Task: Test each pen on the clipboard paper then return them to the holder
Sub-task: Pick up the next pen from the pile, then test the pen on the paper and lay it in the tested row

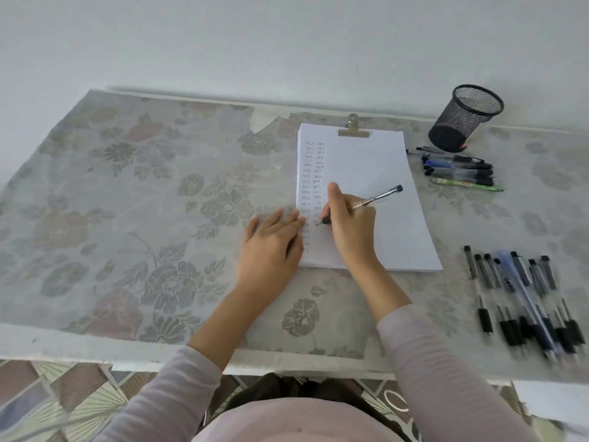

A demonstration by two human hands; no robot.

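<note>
A white paper stack (376, 161) lies under a brass clip (353, 127) in the middle of the table, with two columns of small ink marks down its left side. My right hand (350, 228) grips a clear black-tipped pen (379, 196), its tip touching the paper at the lower end of the marks. My left hand (272, 242) lies flat, fingers straight, on the paper's left edge. The black mesh holder (463, 118) stands at the back right, tilted in this view. Several pens (459, 170) lie beside it; a second group of several pens (522, 298) lies at the front right.
A floral cloth (127, 202) covers the table, which backs onto a pale wall. The table's front edge runs just before my lap. Patterned floor tiles show below at the left.
</note>
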